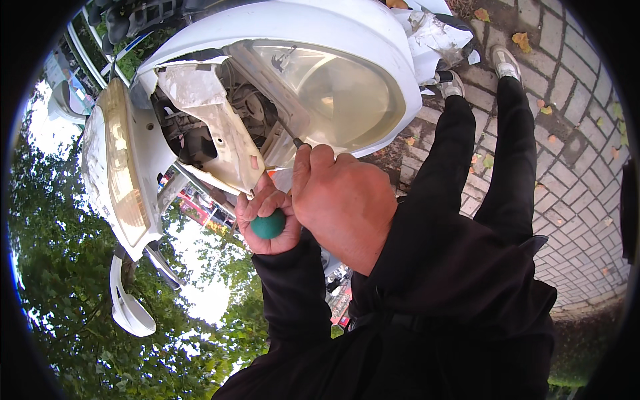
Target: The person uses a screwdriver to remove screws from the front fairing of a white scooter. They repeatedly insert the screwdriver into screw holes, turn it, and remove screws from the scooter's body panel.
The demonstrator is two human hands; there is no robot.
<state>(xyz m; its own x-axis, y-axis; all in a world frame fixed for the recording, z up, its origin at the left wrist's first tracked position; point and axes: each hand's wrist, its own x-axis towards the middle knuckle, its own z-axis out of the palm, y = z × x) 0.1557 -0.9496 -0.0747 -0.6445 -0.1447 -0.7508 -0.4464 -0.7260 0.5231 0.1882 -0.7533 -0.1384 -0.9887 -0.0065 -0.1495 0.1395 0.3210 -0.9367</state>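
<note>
Knob, green and rounded (268,225), sits in a person's left hand (263,230), just below the open front of a white scooter (380,40). From where I stand, the left fingers are curled around it, pinching its top, with one finger reaching up to the lower edge of a stained white body panel (207,113). Just beside it, the right hand (347,200) is closed in a fist, its fingers folded together; what they grip I cannot tell. A thin dark rod (298,141) shows at the knuckles, slanting toward the scooter's workings. Behind the panel, grimy mechanical parts (257,107) lie exposed, next to a large, cloudy headlight lens (343,100). To the left, the handlebar cover carries a yellowed light (123,167), with a white mirror (130,307) below. At right, the person's dark-trousered legs (503,160) and light shoes (508,63) stand on brick paving (567,220) dotted with fallen leaves (521,43). Leafy trees (60,267) fill the far left, bright sky breaking through.
</note>
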